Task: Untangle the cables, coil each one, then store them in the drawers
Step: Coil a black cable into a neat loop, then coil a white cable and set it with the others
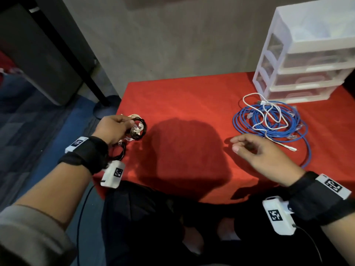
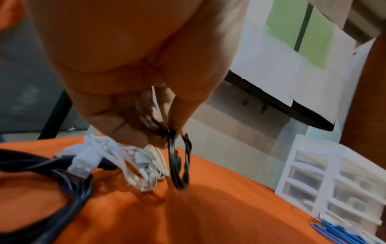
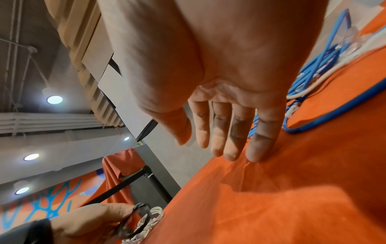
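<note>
The black coiled cable (image 1: 138, 129) hangs from my left hand (image 1: 113, 127) at the left edge of the surface (image 1: 192, 96), its lower loops touching the red cloth. My left grip is clamped on the top of that coil, thumb against fingertips. A white coiled cable (image 2: 146, 166) lies just beside it, and a thicker black cable (image 2: 62, 178) rests nearer my wrist.

Handling, as I judge it: the coil is light and limp — loops spring apart if the pinch slackens, so I hold across all turns at one point, not on a single strand.

My right hand (image 1: 259, 152) hovers over the cloth, fingers relaxed and apart, holding nothing. Beside it lies the blue cable (image 1: 269, 120), loosely looped, with a white cable (image 1: 269, 114) tangled across it. The blue one looks stiffer and bulkier; I would take the white one by its plug end.

The drawer unit (image 1: 307, 60) stands at the far right corner, drawers closed.

Writing: none readable — only square coded markers on the wrist bands.
</note>
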Demonstrator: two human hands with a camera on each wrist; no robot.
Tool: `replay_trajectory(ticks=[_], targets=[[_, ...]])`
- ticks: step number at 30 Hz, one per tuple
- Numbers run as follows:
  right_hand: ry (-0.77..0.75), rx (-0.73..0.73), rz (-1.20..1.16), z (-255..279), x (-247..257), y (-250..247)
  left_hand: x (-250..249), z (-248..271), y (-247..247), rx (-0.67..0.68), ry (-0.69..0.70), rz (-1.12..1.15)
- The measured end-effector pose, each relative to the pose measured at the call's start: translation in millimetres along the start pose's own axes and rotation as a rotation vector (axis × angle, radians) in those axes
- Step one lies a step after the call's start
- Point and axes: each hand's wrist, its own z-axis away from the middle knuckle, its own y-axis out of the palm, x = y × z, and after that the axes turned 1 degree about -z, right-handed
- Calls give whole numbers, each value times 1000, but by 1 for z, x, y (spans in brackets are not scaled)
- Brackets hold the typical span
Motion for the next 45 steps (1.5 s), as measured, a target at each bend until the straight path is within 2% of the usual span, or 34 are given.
replay_trajectory(ticks=[5, 8, 12, 15, 20, 23, 26, 29, 34, 36, 37, 40, 42, 45], targets=[[25, 23, -4, 5, -10, -1, 26, 13, -21, 187, -118, -132], [24, 27, 20, 2, -13, 3, 35, 27, -26, 141, -55, -339], [4, 38, 42, -2, -13, 8, 32, 36, -25, 108, -10, -448], [-21, 23, 62, 1, -10, 5, 24, 39, -27, 25, 47, -594], [-55, -112, 131, -1, -3, -23, 2, 46, -12, -114, 232, -487], [-59, -263, 221, -9, -5, -52, -23, 58, 13, -77, 351, -340], [-56, -363, 460, -13, -7, -81, -46, 73, 53, -16, 468, -254], [3, -316, 629, -10, -10, -95, -63, 91, 103, 113, 512, -120], [32, -211, 577, -11, -23, -84, -97, 117, 174, 297, 594, -64], [30, -214, 543, -14, -21, -75, -112, 122, 196, 393, 531, 22], [4, -226, 523, -16, -20, -71, -120, 123, 205, 461, 450, 120], [-125, -230, 498, -16, -11, -51, -144, 128, 219, 637, 56, 446], [-190, -196, 500, -14, -4, -38, -156, 131, 217, 654, -106, 593], [-211, -215, 468, -14, 0, -35, -161, 126, 202, 541, -113, 728]])
